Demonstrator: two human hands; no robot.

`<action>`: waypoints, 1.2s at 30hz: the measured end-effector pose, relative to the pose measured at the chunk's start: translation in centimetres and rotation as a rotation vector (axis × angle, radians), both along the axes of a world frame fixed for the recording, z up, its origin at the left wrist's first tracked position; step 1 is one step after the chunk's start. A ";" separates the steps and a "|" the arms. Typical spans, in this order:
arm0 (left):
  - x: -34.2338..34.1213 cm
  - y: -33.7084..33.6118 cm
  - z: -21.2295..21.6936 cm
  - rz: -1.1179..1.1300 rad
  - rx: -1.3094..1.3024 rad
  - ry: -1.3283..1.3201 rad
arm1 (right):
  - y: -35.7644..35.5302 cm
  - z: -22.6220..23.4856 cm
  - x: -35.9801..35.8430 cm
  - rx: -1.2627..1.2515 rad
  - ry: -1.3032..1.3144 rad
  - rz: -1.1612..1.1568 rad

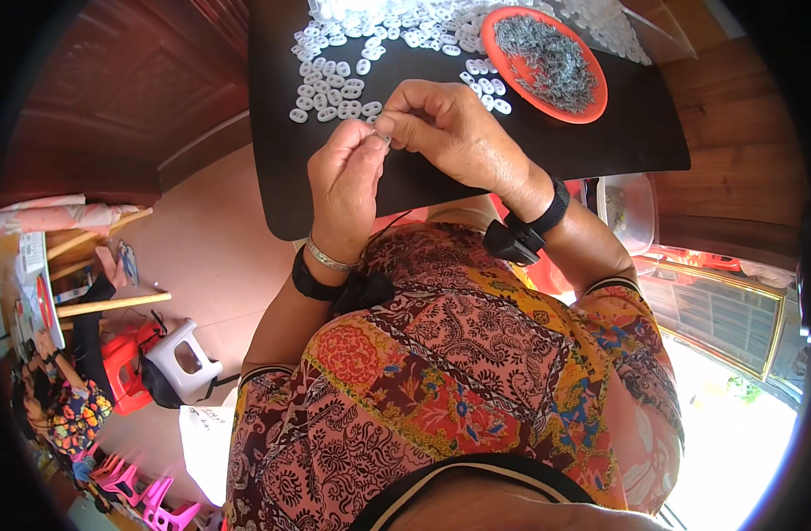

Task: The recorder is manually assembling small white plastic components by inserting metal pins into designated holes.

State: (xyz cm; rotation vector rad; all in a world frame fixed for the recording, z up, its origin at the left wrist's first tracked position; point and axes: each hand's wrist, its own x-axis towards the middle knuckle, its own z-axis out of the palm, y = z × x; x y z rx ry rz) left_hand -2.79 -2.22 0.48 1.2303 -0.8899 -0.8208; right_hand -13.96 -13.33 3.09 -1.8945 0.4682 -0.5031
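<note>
My left hand [348, 173] and my right hand [454, 133] meet over the near part of the black table [334, 195]. Thumbs and fingers of both are pinched together at the tips. A tiny pale bit shows between them, mostly covered, so its kind cannot be made out. Just beyond my fingertips lie small white oval plastic pieces with two holes [328, 91], loosely grouped. More of them are heaped along the far side. To the right of these, an orange-red plate [597, 97] holds a pile of small grey metal pin-like parts [547, 66].
A clear plastic bag [662, 31] lies at the table's far right. Below the right edge stands a translucent tub [631, 212]. Stools, one grey-white [188, 358] and one red, are on the floor at left. Another person [69, 407] is at the far left.
</note>
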 end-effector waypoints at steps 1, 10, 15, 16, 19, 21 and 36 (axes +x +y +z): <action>0.2 0.0 0.1 0.004 -0.007 0.004 | -0.3 0.3 0.1 -0.007 0.004 0.004; 2.1 1.2 -0.5 0.108 -0.001 0.214 | -6.5 1.7 0.6 -0.383 0.268 -0.030; 2.3 1.3 -0.4 0.098 0.010 0.256 | -4.1 1.8 1.7 -0.489 0.366 0.110; 2.4 1.3 -0.4 0.094 0.019 0.253 | -3.9 1.6 1.9 -0.564 0.307 0.148; 2.4 1.3 -0.2 0.085 0.039 0.241 | -3.4 0.8 2.5 -0.631 0.230 0.153; 2.4 1.3 -0.1 0.078 0.050 0.232 | -3.2 0.8 2.9 -0.684 0.271 0.213; 2.2 1.0 -0.4 0.064 0.032 0.201 | -3.5 -0.3 3.4 -0.586 0.353 0.194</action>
